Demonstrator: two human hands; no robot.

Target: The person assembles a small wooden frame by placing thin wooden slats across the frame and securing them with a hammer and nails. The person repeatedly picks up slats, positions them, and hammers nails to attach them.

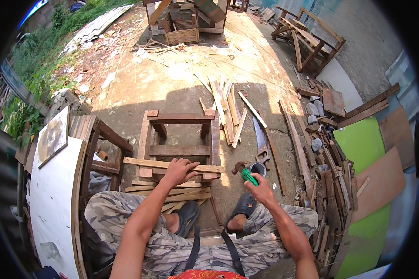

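Observation:
A dark wooden stool frame (180, 150) stands on the ground in front of me, its top uncovered. Across its near edge lies a light wooden slat (139, 162), sticking out past the left corner. My left hand (179, 171) holds the slat from above, fingers curled over it near the middle. In my right hand (260, 187) is a hammer (249, 176) with a green grip, its rusty head pointing up and left. The hammer is just right of the frame's near right corner, next to a grey cup (257, 169) that it partly overlaps.
Loose slats (226, 107) lie beyond the frame, and more slats (184, 193) by my feet. A handsaw (261, 146) lies to the right, near a long wood strip. Scrap wood (333, 195) is piled at far right. A bench with a white board (56, 204) stands left.

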